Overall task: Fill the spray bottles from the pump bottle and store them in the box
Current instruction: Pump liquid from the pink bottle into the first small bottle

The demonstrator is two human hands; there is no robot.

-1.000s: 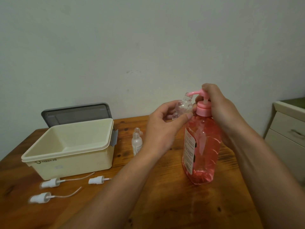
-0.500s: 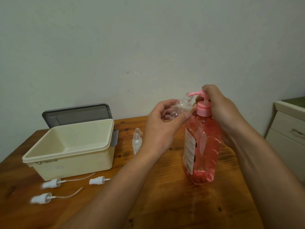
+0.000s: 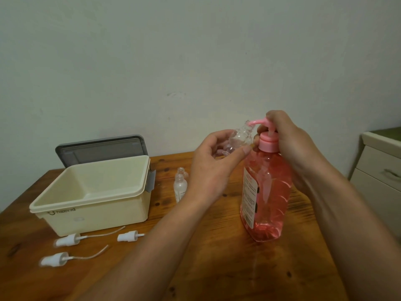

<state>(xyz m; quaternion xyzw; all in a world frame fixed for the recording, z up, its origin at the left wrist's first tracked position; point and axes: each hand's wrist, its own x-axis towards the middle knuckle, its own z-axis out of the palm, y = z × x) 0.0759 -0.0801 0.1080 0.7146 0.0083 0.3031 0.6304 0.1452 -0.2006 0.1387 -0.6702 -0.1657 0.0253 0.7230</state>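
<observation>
A tall pink pump bottle [image 3: 267,192] stands on the wooden table. My right hand [image 3: 288,140] rests on its pump head, whose spout points left. My left hand [image 3: 213,164] holds a small clear spray bottle [image 3: 239,137] tilted, its open neck right at the spout tip. Two more small uncapped bottles [image 3: 180,185] stand one behind the other left of my left wrist. The cream box [image 3: 91,198] sits open at the left, nothing in it.
A grey lid [image 3: 102,148] leans against the wall behind the box. Three white spray caps with thin tubes [image 3: 65,240] [image 3: 54,259] [image 3: 128,236] lie on the table [image 3: 217,268] in front of the box. A cream drawer cabinet [image 3: 382,174] stands at the right.
The pump head has risen slightly under my right hand. The small bottle stays at the spout, shifted only a little with my left hand.
</observation>
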